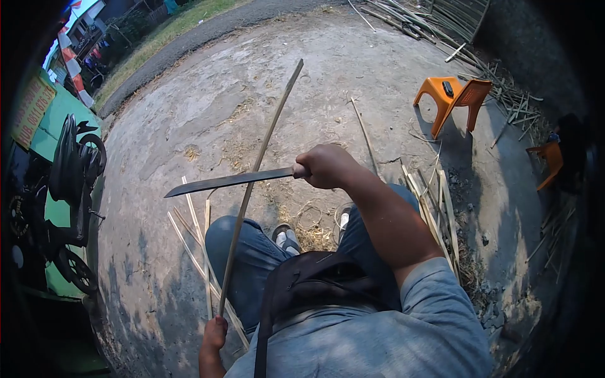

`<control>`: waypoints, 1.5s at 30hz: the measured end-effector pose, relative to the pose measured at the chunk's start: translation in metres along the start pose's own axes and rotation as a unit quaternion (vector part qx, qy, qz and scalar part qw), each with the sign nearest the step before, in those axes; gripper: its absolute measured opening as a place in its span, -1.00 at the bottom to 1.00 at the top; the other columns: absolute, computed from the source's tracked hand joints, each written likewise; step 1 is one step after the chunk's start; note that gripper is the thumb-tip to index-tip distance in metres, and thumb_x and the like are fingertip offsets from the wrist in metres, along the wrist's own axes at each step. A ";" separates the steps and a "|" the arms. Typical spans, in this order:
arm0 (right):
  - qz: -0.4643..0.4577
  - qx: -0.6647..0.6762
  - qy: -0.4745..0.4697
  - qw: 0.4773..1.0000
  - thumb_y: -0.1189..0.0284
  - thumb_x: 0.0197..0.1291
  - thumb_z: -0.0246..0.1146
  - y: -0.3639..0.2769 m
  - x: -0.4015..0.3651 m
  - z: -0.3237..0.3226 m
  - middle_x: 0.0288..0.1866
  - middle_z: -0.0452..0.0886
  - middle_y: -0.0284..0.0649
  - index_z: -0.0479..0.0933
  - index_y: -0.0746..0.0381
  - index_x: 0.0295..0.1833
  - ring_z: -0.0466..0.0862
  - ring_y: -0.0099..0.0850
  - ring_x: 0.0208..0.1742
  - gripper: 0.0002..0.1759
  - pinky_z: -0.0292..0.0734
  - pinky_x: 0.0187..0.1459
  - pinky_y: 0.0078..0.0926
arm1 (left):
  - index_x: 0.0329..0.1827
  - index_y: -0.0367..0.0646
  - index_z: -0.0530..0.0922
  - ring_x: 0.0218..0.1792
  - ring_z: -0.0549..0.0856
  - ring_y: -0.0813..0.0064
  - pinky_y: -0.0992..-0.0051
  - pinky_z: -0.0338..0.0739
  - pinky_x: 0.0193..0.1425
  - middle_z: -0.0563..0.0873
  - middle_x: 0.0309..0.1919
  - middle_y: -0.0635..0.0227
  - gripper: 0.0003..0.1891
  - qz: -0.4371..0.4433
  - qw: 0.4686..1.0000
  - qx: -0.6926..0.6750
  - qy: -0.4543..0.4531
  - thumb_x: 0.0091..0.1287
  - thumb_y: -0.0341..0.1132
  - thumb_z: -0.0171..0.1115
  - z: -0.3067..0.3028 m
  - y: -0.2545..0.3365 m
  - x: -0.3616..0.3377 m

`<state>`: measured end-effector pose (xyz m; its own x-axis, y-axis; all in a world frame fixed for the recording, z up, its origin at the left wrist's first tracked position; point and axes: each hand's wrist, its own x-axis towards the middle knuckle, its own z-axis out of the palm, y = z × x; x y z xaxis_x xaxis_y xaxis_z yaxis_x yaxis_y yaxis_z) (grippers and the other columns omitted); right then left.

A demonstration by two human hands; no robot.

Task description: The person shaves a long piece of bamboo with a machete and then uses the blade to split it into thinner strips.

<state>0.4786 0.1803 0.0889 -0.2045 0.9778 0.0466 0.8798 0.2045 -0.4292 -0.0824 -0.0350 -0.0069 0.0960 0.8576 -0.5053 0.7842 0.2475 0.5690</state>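
My right hand is closed round the handle of a machete, its long dark blade pointing left. The blade overlaps a long bamboo strip about midway along it in this view. At the strip's near end, my left hand grips it low beside my left thigh. From there the strip slants up and away to the right, past my knee. Several pale split strips lie on the ground by my left leg, and another bundle of strips lies by my right leg.
An orange plastic chair with a small black object on it stands at the far right. Bamboo poles are piled behind it. A motorbike is at the left. Shavings lie between my feet on the concrete ground.
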 end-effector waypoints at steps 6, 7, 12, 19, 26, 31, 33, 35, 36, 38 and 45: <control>0.031 0.031 0.073 0.996 0.17 0.36 0.32 0.026 0.009 -0.004 -0.27 0.77 -0.09 0.71 0.08 -0.19 0.77 -0.02 -0.16 -0.78 0.65 -0.12 -0.03 | -0.62 -0.14 0.45 -0.62 0.49 0.42 0.28 0.27 -0.50 0.44 -0.72 0.40 0.01 -0.004 1.000 0.016 0.015 0.36 0.70 -0.45 0.004 -0.006 0.003; 0.064 0.036 0.086 0.994 0.18 0.34 0.34 0.030 0.010 -0.005 -0.26 0.78 -0.08 0.72 0.07 -0.18 0.78 -0.04 -0.15 -0.79 0.66 -0.10 -0.05 | -0.65 -0.13 0.45 -0.64 0.51 0.41 0.27 0.26 -0.52 0.44 -0.73 0.40 0.03 -0.007 1.000 0.010 0.019 0.34 0.72 -0.49 0.007 -0.011 0.005; 0.116 0.082 0.172 0.975 0.19 0.32 0.36 0.041 0.008 -0.001 -0.23 0.80 -0.08 0.71 0.07 -0.14 0.79 -0.03 -0.15 -0.80 0.68 -0.08 -0.05 | -0.66 -0.10 0.43 -0.66 0.48 0.42 0.28 0.25 -0.54 0.42 -0.74 0.42 0.03 -0.011 1.000 -0.024 0.016 0.29 0.76 -0.48 0.010 -0.021 0.009; 0.020 0.111 0.186 0.976 0.15 0.24 0.42 0.026 0.004 0.002 -0.21 0.80 -0.07 0.62 0.11 -0.01 0.81 -0.02 -0.15 -0.66 0.69 -0.09 -0.03 | -0.66 -0.10 0.44 -0.68 0.49 0.41 0.33 0.30 -0.55 0.44 -0.75 0.41 0.02 0.028 0.999 -0.003 0.018 0.30 0.75 -0.47 0.013 -0.011 0.008; -0.078 0.067 0.114 0.988 0.08 0.27 0.43 0.003 0.001 0.010 -0.28 0.75 -0.11 0.55 0.12 -0.10 0.77 0.01 -0.19 -0.64 0.64 -0.16 0.00 | -0.64 -0.08 0.44 -0.68 0.49 0.46 0.38 0.30 -0.56 0.43 -0.74 0.43 0.00 -0.003 0.999 -0.046 -0.021 0.28 0.76 -0.43 0.010 -0.015 0.007; -0.145 0.014 0.199 0.969 0.00 0.28 0.45 0.005 0.008 0.017 -0.33 0.72 -0.21 0.63 0.04 -0.05 0.75 -0.07 -0.25 -0.62 0.57 -0.22 -0.03 | -0.60 -0.06 0.45 -0.69 0.47 0.50 0.43 0.28 -0.56 0.42 -0.72 0.46 -0.01 -0.035 0.996 -0.079 -0.015 0.21 0.80 -0.33 0.010 -0.011 0.007; -0.142 -0.004 0.254 0.957 -0.01 0.27 0.46 0.008 0.007 0.015 -0.32 0.73 -0.22 0.66 0.01 -0.01 0.75 -0.09 -0.26 -0.61 0.57 -0.22 -0.07 | -0.60 -0.12 0.46 -0.62 0.49 0.43 0.33 0.30 -0.48 0.44 -0.70 0.41 0.04 -0.049 0.997 -0.055 -0.021 0.25 0.79 -0.46 0.010 -0.016 0.008; -0.116 -0.014 0.283 0.952 -0.04 0.28 0.45 0.011 0.008 0.008 -0.30 0.75 -0.23 0.68 -0.01 0.04 0.77 -0.10 -0.24 -0.59 0.61 -0.19 -0.10 | -0.59 -0.12 0.47 -0.62 0.50 0.43 0.33 0.30 -0.48 0.44 -0.70 0.41 0.04 -0.055 0.997 -0.055 -0.018 0.25 0.79 -0.46 0.010 -0.020 0.007; -0.066 0.007 0.245 0.967 -0.08 0.29 0.42 0.013 0.009 0.006 -0.27 0.77 -0.22 0.68 -0.01 0.03 0.79 -0.12 -0.19 -0.58 0.62 -0.14 -0.09 | -0.58 -0.10 0.47 -0.65 0.48 0.47 0.38 0.29 -0.52 0.43 -0.70 0.44 0.02 -0.055 0.996 -0.067 -0.012 0.23 0.80 -0.39 0.009 -0.019 0.006; 0.034 0.048 0.168 0.984 -0.16 0.33 0.35 0.016 0.011 0.002 -0.21 0.81 -0.20 0.66 -0.01 0.00 0.81 -0.15 -0.09 -0.54 0.64 -0.03 -0.06 | -0.58 -0.07 0.47 -0.68 0.47 0.52 0.43 0.28 -0.56 0.43 -0.71 0.47 -0.01 -0.051 0.996 -0.070 -0.006 0.21 0.80 -0.32 0.007 -0.015 0.006; 0.089 0.091 0.120 0.985 -0.14 0.45 0.22 0.012 0.004 0.002 -0.15 0.79 -0.05 0.65 0.11 -0.01 0.79 0.00 -0.04 -0.49 0.65 0.01 -0.01 | -0.58 -0.06 0.46 -0.68 0.47 0.52 0.42 0.26 -0.56 0.41 -0.72 0.49 -0.01 -0.060 0.997 -0.054 0.005 0.23 0.79 -0.36 0.004 0.002 0.004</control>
<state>0.4871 0.1862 0.0819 0.0723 0.9845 0.1595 0.7971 0.0391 -0.6025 -0.0777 -0.0326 -0.0105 -0.0012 0.8235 -0.5672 0.7194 0.3948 0.5716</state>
